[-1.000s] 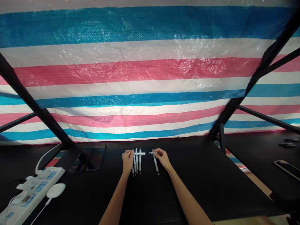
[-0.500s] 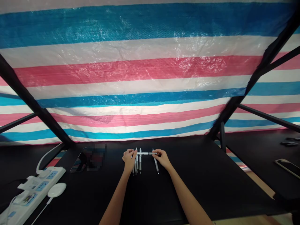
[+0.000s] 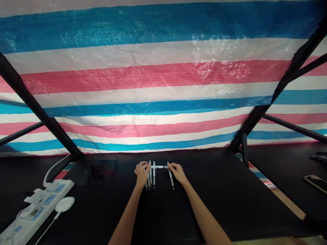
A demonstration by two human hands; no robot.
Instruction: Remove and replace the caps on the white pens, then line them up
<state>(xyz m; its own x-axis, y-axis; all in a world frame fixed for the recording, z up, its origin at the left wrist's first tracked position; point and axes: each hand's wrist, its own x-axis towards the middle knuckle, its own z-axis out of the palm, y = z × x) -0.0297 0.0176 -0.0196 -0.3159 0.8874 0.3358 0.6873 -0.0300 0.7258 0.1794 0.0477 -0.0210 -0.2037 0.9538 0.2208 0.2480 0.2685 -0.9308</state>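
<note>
A white and grey pen (image 3: 160,167) lies crosswise between my two hands. My left hand (image 3: 142,171) pinches its left end, and my right hand (image 3: 176,171) has its fingers closed on the right end. Several similar pens (image 3: 154,178) stand side by side, roughly parallel, under and beside my left fingers, their grey tips toward me. One more pen (image 3: 171,179) lies slanted just below my right fingertips. All of them are over the black table (image 3: 163,211).
At the left sit a white power strip (image 3: 48,200) with plugs and a round white charger (image 3: 64,204) on a cable. A phone (image 3: 316,183) lies at the far right. Black frame bars rise on both sides before a striped sheet (image 3: 153,78).
The view has shifted slightly, so the surroundings sit a little farther right. Both hands keep nearly the same pose on the crosswise pen.
</note>
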